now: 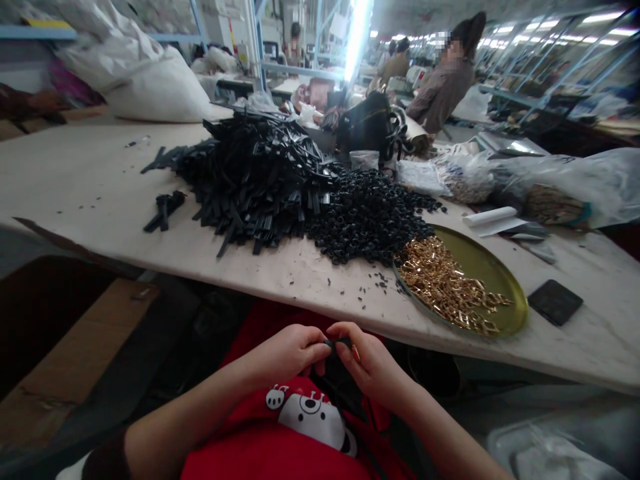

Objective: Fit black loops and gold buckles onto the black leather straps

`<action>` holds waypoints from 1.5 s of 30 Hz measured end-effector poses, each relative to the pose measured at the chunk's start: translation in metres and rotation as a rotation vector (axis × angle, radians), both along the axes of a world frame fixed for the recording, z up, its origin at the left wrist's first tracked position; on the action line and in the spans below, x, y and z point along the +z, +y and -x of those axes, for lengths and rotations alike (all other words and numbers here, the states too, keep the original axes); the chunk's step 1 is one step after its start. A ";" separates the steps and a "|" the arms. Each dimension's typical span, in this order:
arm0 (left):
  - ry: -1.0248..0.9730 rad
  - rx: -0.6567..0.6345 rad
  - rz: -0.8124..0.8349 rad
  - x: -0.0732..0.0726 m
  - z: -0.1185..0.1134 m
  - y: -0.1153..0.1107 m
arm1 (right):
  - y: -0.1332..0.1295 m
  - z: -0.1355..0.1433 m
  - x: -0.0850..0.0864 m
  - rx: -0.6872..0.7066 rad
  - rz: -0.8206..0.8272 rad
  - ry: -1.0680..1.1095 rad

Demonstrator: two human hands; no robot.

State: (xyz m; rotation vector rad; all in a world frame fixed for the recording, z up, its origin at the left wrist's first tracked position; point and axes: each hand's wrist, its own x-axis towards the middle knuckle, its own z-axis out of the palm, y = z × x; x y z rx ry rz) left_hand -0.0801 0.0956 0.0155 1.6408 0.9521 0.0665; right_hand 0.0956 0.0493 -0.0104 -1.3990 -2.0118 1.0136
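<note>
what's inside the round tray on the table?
The tray holds a heap of shiny gold-coloured pieces, massed toward its left and near side; bare tray surface shows at the far right. Whatever lies beneath the heap is covered and can't be seen.

Factory workshop, long worktable (70, 173), heaped black strips (260, 180)

Strips (263, 180) left of tray (493, 270)

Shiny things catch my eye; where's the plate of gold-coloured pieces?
In the head view, the round plate sits right of centre on the table, between the small black rings and a flat dark slab.
</note>
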 end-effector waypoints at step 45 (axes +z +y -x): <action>0.050 0.307 -1.373 0.011 0.020 0.114 | 0.114 0.019 -0.042 -0.528 -0.140 0.407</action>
